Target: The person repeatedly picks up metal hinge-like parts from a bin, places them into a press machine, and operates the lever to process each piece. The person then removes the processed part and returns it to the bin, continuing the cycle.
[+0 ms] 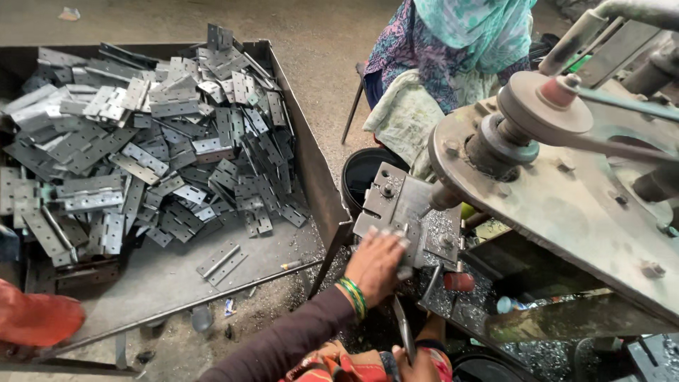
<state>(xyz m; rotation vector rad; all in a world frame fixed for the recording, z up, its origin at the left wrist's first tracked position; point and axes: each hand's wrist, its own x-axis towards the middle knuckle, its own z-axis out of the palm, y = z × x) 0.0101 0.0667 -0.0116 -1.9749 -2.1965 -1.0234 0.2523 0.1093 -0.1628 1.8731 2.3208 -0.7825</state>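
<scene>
My left hand (375, 265), with green bangles at the wrist and a dark sleeve, reaches onto the grey metal jig (431, 237) of a drilling machine. Its dusty fingers grip the near edge of a grey hinge plate (397, 204) lying on the jig, under the machine's spindle (444, 197). My right hand (419, 366) is at the bottom edge, only partly in view, closed around a thin metal lever (402, 331) that rises toward the jig. Metal shavings cover the jig and the machine bed around it.
A large steel tray (311, 163) on the left holds a heap of several grey hinges (141, 148). Another person (453, 49) in a teal head cloth sits beyond the machine, beside a black bucket (364, 173). A pulley (544, 106) and a red knob (460, 281) are on the machine.
</scene>
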